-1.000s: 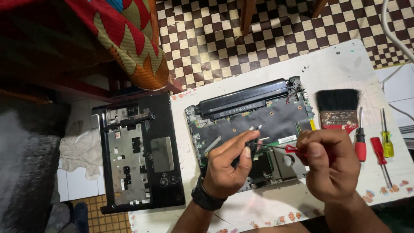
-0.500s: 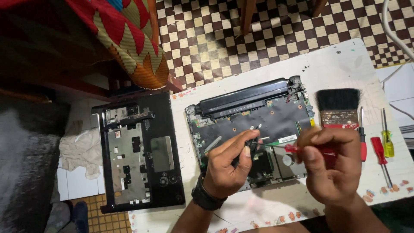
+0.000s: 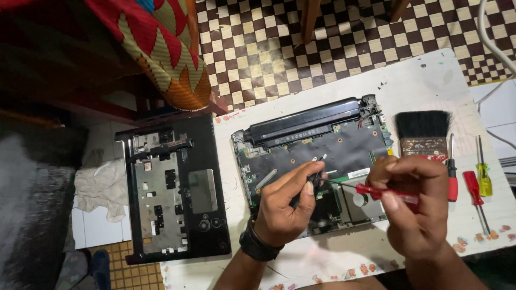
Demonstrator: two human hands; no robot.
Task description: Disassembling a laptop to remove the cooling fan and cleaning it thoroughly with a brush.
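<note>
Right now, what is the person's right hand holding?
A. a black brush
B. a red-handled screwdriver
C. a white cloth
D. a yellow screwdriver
B: the right hand grips a red-handled screwdriver whose tip reaches toward the open laptop base, while the black brush and yellow screwdriver lie untouched on the table.

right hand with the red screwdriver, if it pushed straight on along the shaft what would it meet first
Likely the left hand: the red screwdriver in the right hand points left, its tip at those fingertips over the opened laptop base. Depth is unclear.
</note>
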